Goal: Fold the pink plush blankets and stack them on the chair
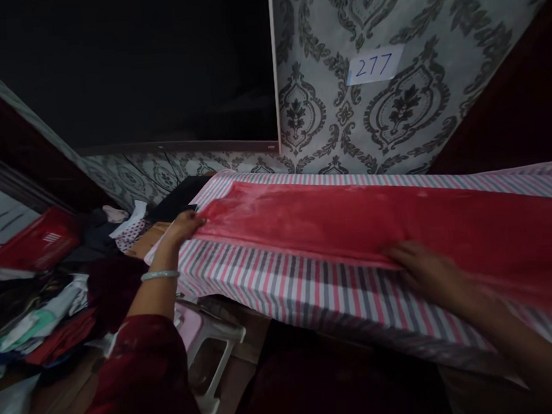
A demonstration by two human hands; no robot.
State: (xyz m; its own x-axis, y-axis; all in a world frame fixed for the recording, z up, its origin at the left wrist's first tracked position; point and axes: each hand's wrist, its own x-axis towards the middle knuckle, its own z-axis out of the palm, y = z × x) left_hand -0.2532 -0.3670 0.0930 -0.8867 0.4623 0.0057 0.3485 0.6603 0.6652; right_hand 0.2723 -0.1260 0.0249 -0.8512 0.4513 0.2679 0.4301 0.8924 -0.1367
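Observation:
A long piece of red cloth (314, 217) lies stretched out over a striped cloth (281, 282) that covers a long raised surface. My left hand (186, 226) is closed on the red cloth's left end, thumb and fingers pinching its corner. A pale bangle (160, 275) circles my left wrist. Farther right, my right hand (417, 266) is at the near edge of the red cloth, with its fingers bent over that edge; blur and dim light hide whether they pinch it. The red cloth runs on past the right side of the view.
A dark television screen (153, 70) is on the patterned wall (316, 109), beside a paper marked 277 (374, 66). Clothes (43, 324) are heaped at the left near a red basket (37, 239). A pink and white plastic stool (214, 337) stands below the striped cloth.

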